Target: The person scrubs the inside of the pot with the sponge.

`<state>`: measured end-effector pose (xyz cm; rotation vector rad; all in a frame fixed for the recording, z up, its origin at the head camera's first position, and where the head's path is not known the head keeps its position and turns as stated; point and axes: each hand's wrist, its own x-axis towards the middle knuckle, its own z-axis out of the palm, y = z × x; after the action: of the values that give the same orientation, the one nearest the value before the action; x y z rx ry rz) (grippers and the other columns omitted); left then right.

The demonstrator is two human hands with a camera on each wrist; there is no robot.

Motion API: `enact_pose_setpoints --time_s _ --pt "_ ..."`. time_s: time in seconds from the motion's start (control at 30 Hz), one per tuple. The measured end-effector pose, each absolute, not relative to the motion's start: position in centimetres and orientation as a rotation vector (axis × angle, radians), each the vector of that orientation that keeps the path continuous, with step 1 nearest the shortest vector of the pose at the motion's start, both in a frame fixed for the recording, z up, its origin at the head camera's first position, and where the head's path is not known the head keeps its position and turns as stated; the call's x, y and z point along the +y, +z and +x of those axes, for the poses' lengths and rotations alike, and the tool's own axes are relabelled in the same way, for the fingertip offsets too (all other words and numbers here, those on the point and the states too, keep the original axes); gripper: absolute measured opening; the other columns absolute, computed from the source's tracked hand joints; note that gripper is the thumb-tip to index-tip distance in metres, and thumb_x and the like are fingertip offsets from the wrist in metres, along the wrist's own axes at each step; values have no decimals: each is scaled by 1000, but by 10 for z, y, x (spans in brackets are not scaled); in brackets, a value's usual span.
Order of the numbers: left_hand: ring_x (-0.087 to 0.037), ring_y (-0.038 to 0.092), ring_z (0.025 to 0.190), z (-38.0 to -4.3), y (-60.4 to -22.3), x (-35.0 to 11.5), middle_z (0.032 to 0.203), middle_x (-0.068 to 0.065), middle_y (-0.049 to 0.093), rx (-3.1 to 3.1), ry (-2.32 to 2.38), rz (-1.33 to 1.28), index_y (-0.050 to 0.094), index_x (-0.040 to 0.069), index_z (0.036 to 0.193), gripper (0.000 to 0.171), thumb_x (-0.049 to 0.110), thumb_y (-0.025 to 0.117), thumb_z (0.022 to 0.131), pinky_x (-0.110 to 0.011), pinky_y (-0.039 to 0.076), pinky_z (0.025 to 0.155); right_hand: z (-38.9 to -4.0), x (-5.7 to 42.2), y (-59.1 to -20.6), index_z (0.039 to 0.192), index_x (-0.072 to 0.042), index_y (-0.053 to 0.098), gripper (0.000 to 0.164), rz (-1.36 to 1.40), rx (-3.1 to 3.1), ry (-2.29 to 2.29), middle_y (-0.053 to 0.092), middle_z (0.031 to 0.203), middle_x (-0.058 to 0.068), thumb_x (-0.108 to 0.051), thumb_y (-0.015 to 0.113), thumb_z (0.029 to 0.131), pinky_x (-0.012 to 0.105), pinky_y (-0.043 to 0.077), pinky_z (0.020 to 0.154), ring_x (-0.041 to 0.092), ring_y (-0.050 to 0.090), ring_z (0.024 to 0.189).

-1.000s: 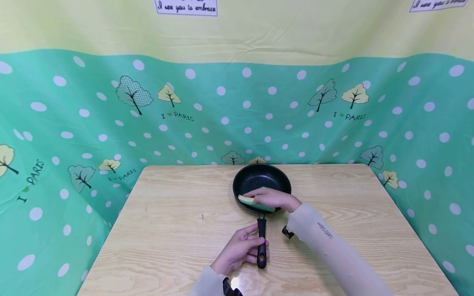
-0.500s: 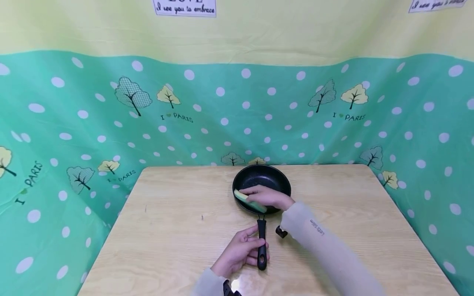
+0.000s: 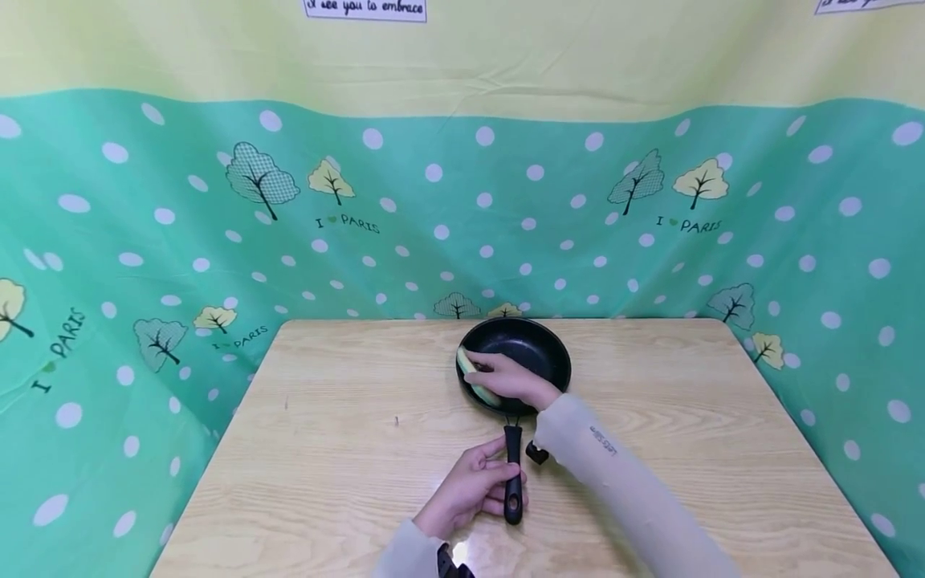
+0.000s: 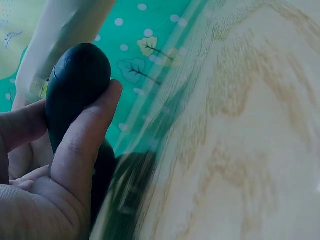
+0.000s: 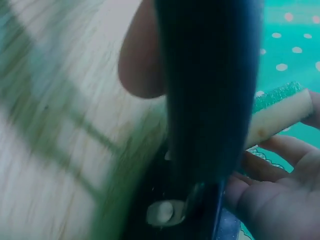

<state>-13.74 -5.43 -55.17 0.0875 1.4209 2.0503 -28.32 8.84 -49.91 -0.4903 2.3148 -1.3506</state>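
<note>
- Holding the handle [image 3: 513, 451] of the pan [image 3: 533, 345] with the left grip [image 3: 471, 483], thumb laid across.
- Pinching a sponge [image 3: 482, 391] inside the pan, at its left side, with the right grip [image 3: 513, 379].

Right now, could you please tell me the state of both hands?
Left hand: closed, holding the black pan handle.
Right hand: closed, holding the sponge.

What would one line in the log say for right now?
left fingers: grip pan handle | right fingers: hold sponge | sponge: inside pan, left side
</note>
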Motion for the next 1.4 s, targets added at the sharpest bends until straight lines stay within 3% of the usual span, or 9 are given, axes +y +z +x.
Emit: enact_pose_setpoints --time_s 0.13,0.33,0.53,0.7,1.1,1.4 --pt "-29 79 81 -137 -550 -54 103 -20 77 1436 2046 69 31 4 165 72 10 66 103 -43 67 70 -285 84 -498 165 -14 36 67 -438 2248 -1412 31 170 12 -22 64 105 52 26 128 31 28 156" --pt "-27 78 79 -138 -550 -55 102 -20 77 1445 2043 84 32 5 165 70 10 66 104 -41 67 68 -294 79 -503 167 -12 29 74 -378 2250 -1458 31 169 18 -24 66 104 54 30 126 33 33 152" --pt "-25 78 78 -140 -549 -56 99 -15 78 1433 2045 80 32 5 165 70 9 66 104 -41 67 69 -298 79 -503 168 -7 22 78 -374 2241 -1476 22 172 19 -24 66 106 54 24 128 35 21 158" --pt "-26 78 79 -139 -547 -56 97 -15 77 1435 2051 85 35 6 164 68 8 66 103 -43 67 71 -302 80 -499 169 -8 18 81 -342 2192 -1487 18 174 18 -26 66 106 56 25 128 36 18 159" --pt "-32 78 81 -137 -548 -57 102 -21 76 1444 2055 66 35 5 164 69 6 66 102 -46 67 70 -316 78 -495 169 -6 13 85 -263 2150 -1521 21 170 27 -22 67 106 59 35 122 43 29 153" --pt "-29 78 81 -137 -548 -57 101 -20 77 1440 2049 91 33 5 165 70 7 66 103 -43 67 70 -320 75 -497 168 -6 19 86 -158 2323 -1520 24 170 24 -23 71 103 57 36 122 41 30 153"
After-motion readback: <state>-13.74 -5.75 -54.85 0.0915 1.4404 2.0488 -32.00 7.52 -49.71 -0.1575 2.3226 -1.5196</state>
